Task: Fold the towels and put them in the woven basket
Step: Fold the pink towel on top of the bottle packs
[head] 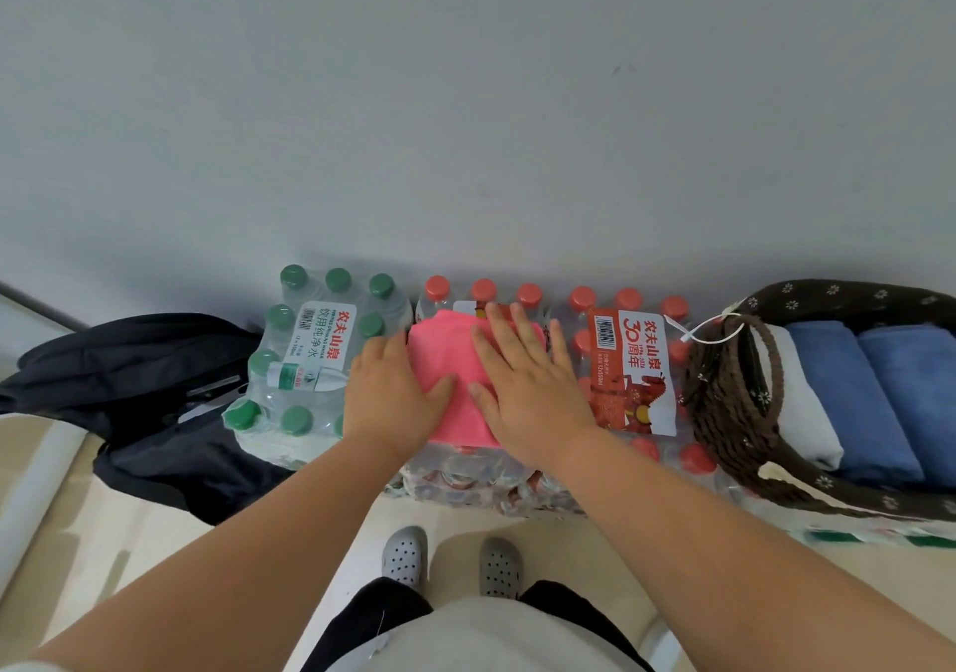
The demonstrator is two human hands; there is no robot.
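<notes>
Pink towel [452, 355] lay on the red-cap bottle pack [639, 361], pinned under both palms. Left hand [393, 397] was flat on its left edge. Right hand [527, 381] was flat, fingers spread, over its right half. Woven basket [724, 402] sat to the right.

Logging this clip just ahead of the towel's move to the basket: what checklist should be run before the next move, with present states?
1. Pink towel folded into a small pad on the red-capped bottle pack: ok.
2. Left hand and right hand flat on the towel: ok.
3. Grip ready for lifting: not ok, neither hand holds it.
4. Basket in view at the right: ok.
5. Room left beside the white towel and blue towels: cannot tell.
</notes>
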